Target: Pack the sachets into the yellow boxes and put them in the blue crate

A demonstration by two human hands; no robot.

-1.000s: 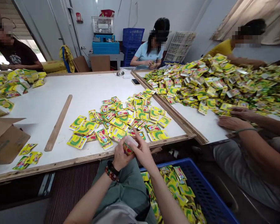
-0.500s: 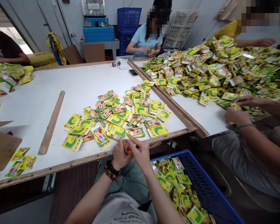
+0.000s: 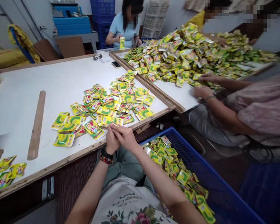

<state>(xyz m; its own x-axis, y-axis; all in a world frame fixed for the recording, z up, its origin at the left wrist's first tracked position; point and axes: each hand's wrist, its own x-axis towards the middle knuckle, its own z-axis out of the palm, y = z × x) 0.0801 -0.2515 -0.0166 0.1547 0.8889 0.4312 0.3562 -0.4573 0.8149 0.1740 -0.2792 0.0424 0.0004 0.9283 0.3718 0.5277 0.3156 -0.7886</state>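
Observation:
My left hand (image 3: 111, 141) and my right hand (image 3: 125, 136) are pressed together at the near edge of the white table (image 3: 25, 90), fingers closed around a small sachet that is almost fully hidden between them. Just beyond my hands lies a loose spread of yellow-green sachets (image 3: 107, 105) on the table. A blue crate (image 3: 214, 189) stands to the right of my lap and holds several more sachets (image 3: 172, 161).
A wooden slat (image 3: 36, 124) lies on the table's left part. A phone (image 3: 116, 64) rests at the far side. A second table carries a big heap of sachets (image 3: 191, 53). A person on my right (image 3: 247, 109) and others at the back handle sachets.
My view has swung right and down. My hands have closed more tightly together, hiding the sachet that showed between them. The person on the right has reached further into the heap.

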